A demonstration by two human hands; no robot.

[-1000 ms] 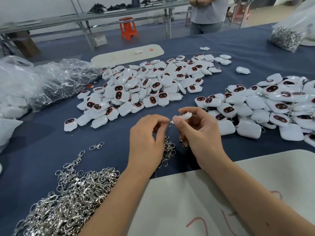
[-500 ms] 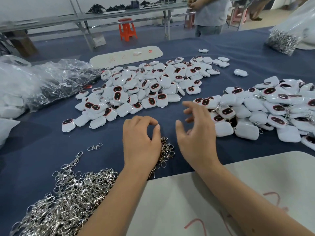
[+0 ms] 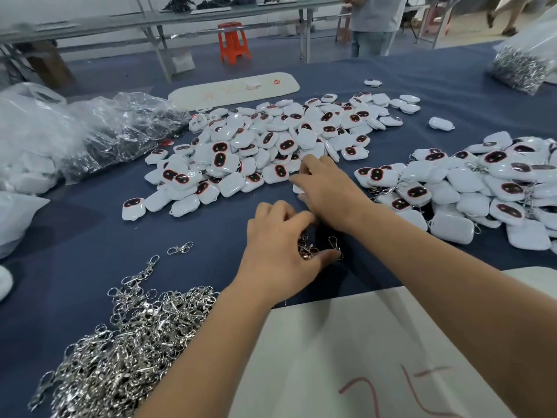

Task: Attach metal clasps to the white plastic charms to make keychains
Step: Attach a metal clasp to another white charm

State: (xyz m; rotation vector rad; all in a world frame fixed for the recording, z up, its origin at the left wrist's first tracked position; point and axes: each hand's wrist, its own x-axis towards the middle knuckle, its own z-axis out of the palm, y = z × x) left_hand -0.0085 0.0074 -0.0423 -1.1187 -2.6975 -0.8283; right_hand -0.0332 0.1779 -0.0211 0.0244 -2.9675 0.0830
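At centre frame, your left hand curls around a small bunch of metal clasps; your right hand closes on a white charm at the upper-centre pile's edge. Light and slick, it looks best pinched by the edges.

The left hand hangs palm down, its fingers curled and thumb spread to the right. The right hand reaches farther forward, palm down, fingers bent, its forearm crossing diagonally.

The blue table holds two heaps of white charms, shiny clasps, plastic bags and white boards.
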